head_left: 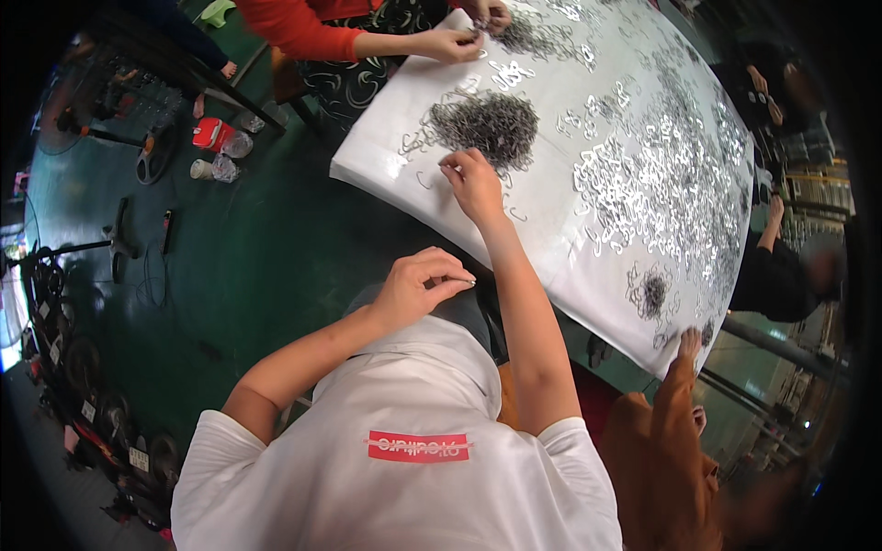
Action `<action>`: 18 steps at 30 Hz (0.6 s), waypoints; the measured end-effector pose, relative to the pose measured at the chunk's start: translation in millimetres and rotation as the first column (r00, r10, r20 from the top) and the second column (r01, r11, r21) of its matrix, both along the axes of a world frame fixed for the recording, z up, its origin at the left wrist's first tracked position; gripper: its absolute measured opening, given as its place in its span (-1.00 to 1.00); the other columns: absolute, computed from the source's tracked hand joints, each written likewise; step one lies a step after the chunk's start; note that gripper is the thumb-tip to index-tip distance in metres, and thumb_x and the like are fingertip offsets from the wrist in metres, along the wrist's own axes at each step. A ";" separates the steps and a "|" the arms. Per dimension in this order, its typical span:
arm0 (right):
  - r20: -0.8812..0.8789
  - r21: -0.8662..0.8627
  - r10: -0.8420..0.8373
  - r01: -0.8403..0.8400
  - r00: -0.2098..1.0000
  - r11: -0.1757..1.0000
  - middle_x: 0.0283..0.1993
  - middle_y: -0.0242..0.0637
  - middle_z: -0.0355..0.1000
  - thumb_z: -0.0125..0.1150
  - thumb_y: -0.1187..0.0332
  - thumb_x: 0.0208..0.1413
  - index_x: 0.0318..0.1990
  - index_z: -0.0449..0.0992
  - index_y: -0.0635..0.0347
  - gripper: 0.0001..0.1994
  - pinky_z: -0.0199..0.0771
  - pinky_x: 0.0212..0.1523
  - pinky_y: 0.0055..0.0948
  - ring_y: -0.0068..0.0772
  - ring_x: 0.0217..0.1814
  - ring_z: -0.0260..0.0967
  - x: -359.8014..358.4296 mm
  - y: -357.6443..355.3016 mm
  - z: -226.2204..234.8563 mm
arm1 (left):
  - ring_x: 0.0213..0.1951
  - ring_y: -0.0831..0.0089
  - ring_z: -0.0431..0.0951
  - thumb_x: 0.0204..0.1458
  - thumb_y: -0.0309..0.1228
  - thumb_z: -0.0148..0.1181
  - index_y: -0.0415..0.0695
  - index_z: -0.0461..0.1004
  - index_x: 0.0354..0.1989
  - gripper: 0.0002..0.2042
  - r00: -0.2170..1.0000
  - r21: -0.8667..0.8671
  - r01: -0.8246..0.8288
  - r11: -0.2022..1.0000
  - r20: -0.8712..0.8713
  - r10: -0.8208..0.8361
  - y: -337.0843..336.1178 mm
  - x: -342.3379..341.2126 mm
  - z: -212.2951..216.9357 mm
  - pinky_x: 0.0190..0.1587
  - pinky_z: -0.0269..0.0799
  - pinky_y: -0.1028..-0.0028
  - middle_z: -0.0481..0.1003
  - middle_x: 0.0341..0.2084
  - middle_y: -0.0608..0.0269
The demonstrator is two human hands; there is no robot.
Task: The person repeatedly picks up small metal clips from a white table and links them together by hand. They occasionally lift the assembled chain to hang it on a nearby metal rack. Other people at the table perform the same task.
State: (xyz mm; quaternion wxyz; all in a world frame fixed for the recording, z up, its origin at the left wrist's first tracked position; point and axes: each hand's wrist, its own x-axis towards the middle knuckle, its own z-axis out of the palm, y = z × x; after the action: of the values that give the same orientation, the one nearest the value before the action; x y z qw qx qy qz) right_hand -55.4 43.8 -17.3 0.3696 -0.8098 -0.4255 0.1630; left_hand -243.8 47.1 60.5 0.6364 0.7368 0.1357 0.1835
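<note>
On the white table [386, 156] | right hand [473, 184] fingers together at dark heap of small wire hooks [487, 124] | left hand [418, 289] pinched on one thin piece | hooks look light, stiff, tangly; take by the bend

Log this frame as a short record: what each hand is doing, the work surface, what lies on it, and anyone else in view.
Left hand: left hand raised off the table, fingers pinched on a small thin metal piece
Right hand: right hand on the table, fingertips at the edge of the dark pile of wire hooks
Surface: white table
Also on it: spread of shiny metal pieces
Others: person in red sleeve working at the far edge; another arm at lower right
</note>
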 end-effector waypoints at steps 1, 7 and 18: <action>0.037 -0.008 0.044 -0.044 0.998 0.999 -0.28 -0.24 0.40 0.21 0.37 0.02 -0.28 0.55 0.08 -0.89 0.41 -0.24 -0.34 -0.26 -0.23 0.43 1.4 17.0 -1.4 | -0.47 0.58 0.45 -0.11 -0.62 0.29 -0.18 0.58 -0.34 -0.86 1.000 0.006 -0.021 1.000 0.004 0.021 1.4 -2.5 -0.1 -0.42 0.38 0.61 0.51 -0.40 0.26; 0.317 -0.256 0.228 -0.148 0.921 0.955 -0.22 -0.30 0.38 0.21 0.32 -0.01 -0.27 0.52 0.01 -0.87 0.45 -0.21 -0.26 -0.19 -0.16 0.42 6.0 59.1 -14.4 | -0.46 0.55 0.46 -0.12 -0.63 0.30 -0.18 0.58 -0.35 -0.85 0.994 -0.011 -0.108 0.994 0.021 0.108 10.9 -14.4 -4.1 -0.43 0.39 0.59 0.51 -0.40 0.25; 0.016 -0.257 0.045 -0.040 0.999 0.966 -0.20 -0.13 0.38 0.13 0.38 0.03 -0.34 0.42 0.23 -0.88 0.41 -0.21 -0.15 -0.06 -0.18 0.40 16.9 -4.2 -15.5 | -0.45 0.49 0.47 -0.14 -0.63 0.31 -0.19 0.58 -0.35 -0.84 0.989 -0.019 -0.134 0.991 0.065 0.135 15.5 -17.2 -16.5 -0.45 0.42 0.58 0.51 -0.42 0.22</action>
State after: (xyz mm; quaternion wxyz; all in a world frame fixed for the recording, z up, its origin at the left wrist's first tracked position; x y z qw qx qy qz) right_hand -38.5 39.6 -32.8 0.2534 -0.8432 -0.4220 0.2160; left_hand -261.0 62.6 44.0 0.6319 0.7150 0.1652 0.2492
